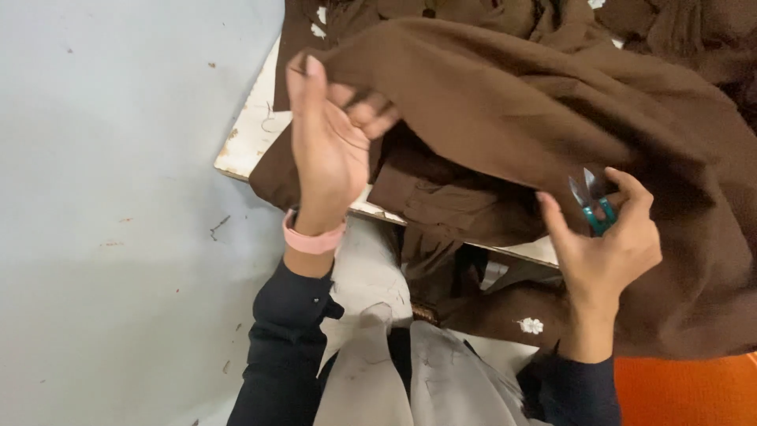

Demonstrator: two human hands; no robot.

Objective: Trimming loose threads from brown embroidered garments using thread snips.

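While the left hand [327,150] pinches a fold of the brown cloth [505,102] draped over the counter [252,134], the right hand's [607,244] grip clamps small teal snips [593,203] against it — looks mid thread-trimming; next needs blades on a loose thread.

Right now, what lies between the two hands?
In the head view, folds of brown fabric span from the left hand to the right hand, which holds small teal-handled snips.
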